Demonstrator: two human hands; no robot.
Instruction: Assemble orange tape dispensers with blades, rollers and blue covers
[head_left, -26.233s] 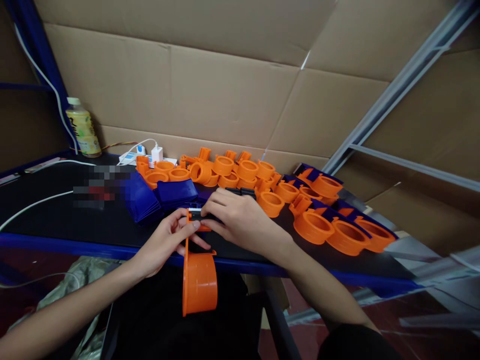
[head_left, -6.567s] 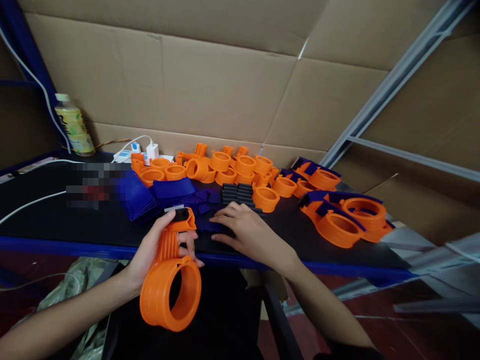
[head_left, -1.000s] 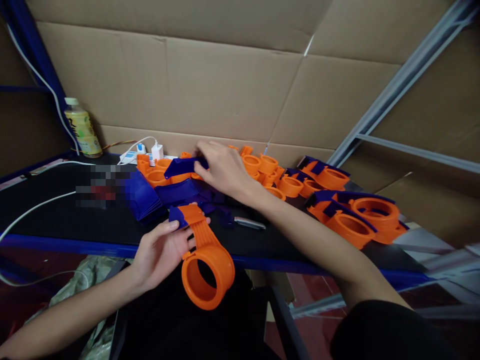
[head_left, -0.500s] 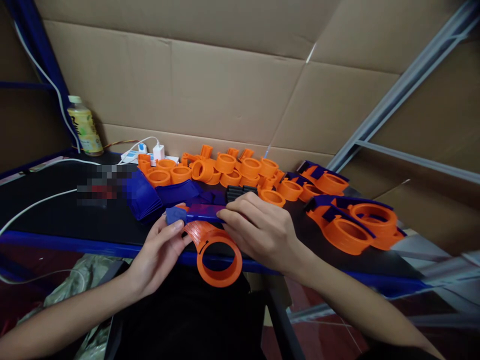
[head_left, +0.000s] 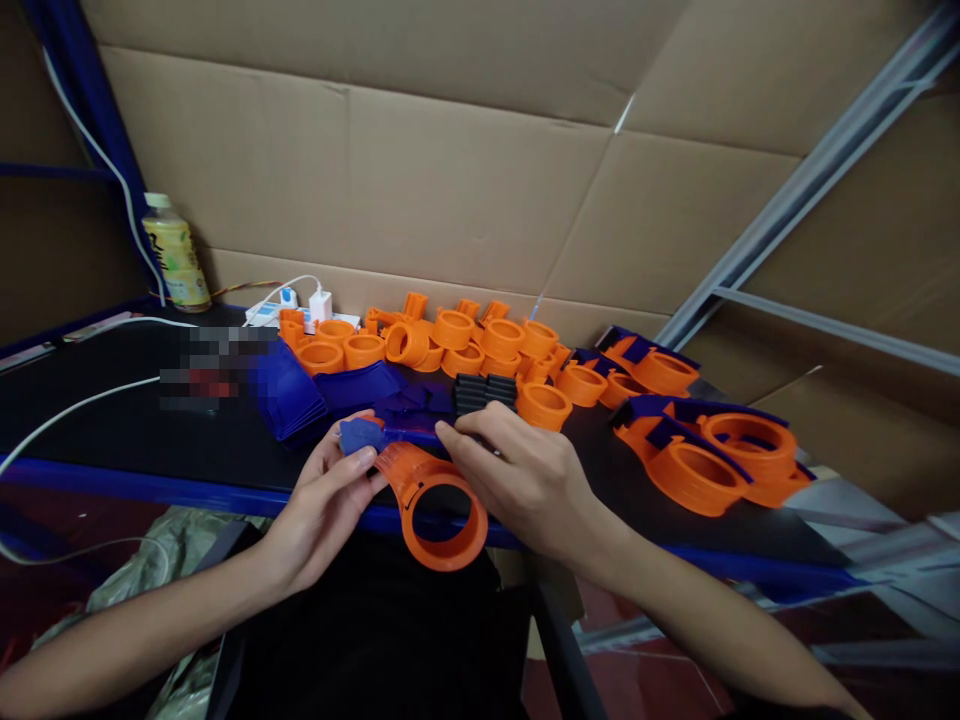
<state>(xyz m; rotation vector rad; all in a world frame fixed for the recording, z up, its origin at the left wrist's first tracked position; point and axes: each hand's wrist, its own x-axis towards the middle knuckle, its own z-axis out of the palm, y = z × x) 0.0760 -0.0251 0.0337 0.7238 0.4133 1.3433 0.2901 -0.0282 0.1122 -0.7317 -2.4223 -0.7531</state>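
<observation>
In front of my body I hold an orange tape dispenser point(head_left: 450, 555) with its round ring hanging low. My left hand point(head_left: 326, 510) grips its left end, thumb over a lighter blue piece point(head_left: 361, 435) there. A dark blue plastic strip point(head_left: 412, 436) runs along the top of the dispenser. My right hand point(head_left: 529, 480) is closed at the strip's right end, index finger and thumb against it; the other fingers are curled in. The palm side of my right hand is hidden.
Several orange dispenser bodies point(head_left: 454, 330) are piled at the back. Stacked blue plates point(head_left: 289, 390) and black rollers point(head_left: 484, 392) lie before them. Dispensers with blue strips point(head_left: 697, 475) stand right. A drink bottle point(head_left: 178, 255), power strip point(head_left: 262, 315) and white cable point(head_left: 82, 400) are left.
My right hand has dropped slightly, and the blue strip appears tilted lower at its right end. My left hand keeps its grip on the dispenser. The view has shifted a little.
</observation>
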